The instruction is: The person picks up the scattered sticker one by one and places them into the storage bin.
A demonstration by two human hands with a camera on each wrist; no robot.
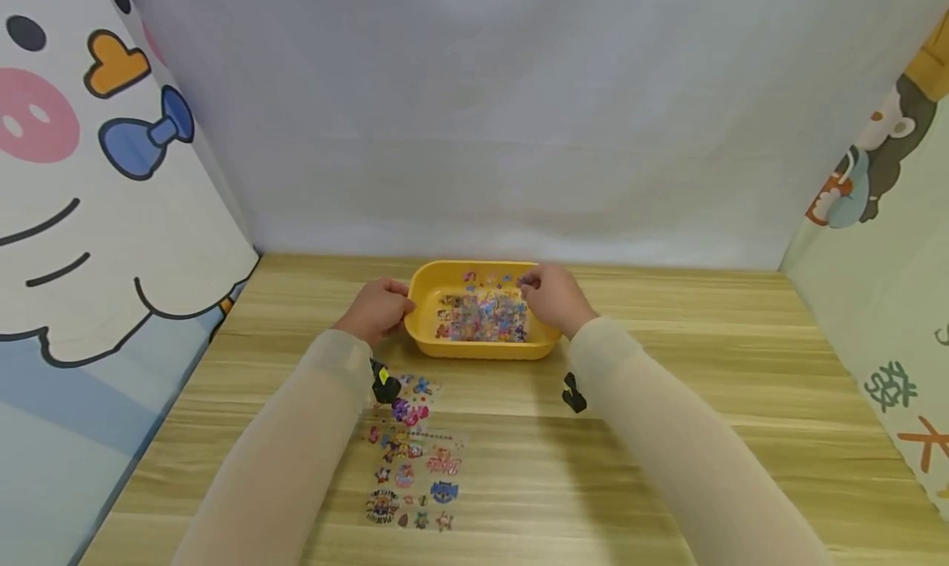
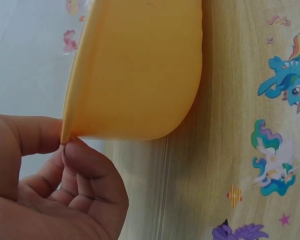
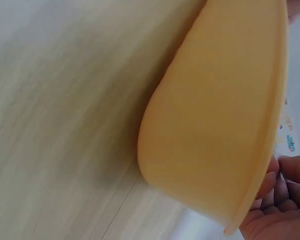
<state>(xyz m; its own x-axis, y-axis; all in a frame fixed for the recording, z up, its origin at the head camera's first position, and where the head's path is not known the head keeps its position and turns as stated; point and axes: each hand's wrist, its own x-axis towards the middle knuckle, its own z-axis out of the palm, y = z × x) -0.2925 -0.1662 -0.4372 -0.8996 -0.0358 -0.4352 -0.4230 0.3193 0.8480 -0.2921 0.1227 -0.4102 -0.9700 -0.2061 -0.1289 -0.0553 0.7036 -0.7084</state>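
A yellow plastic basin [image 1: 489,351] sits on the wooden table. My left hand [image 1: 376,311] pinches its left rim between thumb and fingers, as the left wrist view shows on the basin wall [image 2: 139,70]. Over the basin's right end, my right hand [image 1: 556,298] pinches a clear sticker sheet [image 1: 489,280] by its edge. That sheet stands up along the far inner wall. Under it, more clear sticker sheets [image 1: 485,319] lie overlapped on the basin floor. In the right wrist view, the basin wall [image 3: 205,115] partly hides the right fingers and the sheet.
On the table in front of the basin lie two clear sticker sheets, one with ponies [image 1: 408,409] and a nearer one with badges [image 1: 415,492]. My left forearm partly covers them. A white cloth [image 1: 504,137] hangs behind the table, with printed panels [image 1: 111,220] at the sides.
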